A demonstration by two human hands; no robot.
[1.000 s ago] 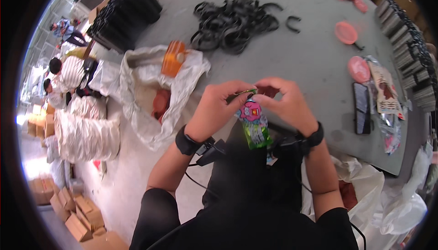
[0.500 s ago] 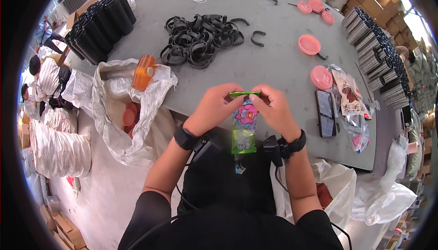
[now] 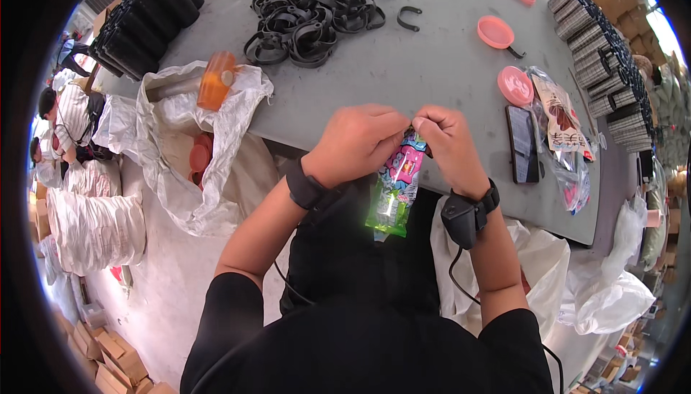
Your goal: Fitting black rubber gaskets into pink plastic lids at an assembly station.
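A small green and pink snack packet (image 3: 397,187) hangs at a slant in front of my lap, just off the near table edge. Both hands pinch its upper end, their fingertips close together. My left hand (image 3: 360,142) is closed on the top from the left, its fingers covering part of it. My right hand (image 3: 448,142) grips the top corner with thumb and forefinger. The packet's very top is hidden by the fingers, so whether it is torn cannot be told. Each wrist wears a black strap with a device on it.
Black curved straps (image 3: 309,20) lie piled on the grey table (image 3: 374,63). Pink round lids (image 3: 495,32), a phone (image 3: 522,144) and a snack bag (image 3: 560,117) lie at right. An orange cup (image 3: 217,81) rests on a white sack (image 3: 155,142) at left. Black cylinders (image 3: 147,23) stand far left.
The packet's top edge was stretched level between both hands; now it is bunched at the fingertips and the packet slants. My hands have drawn together and turned. The view has shifted.
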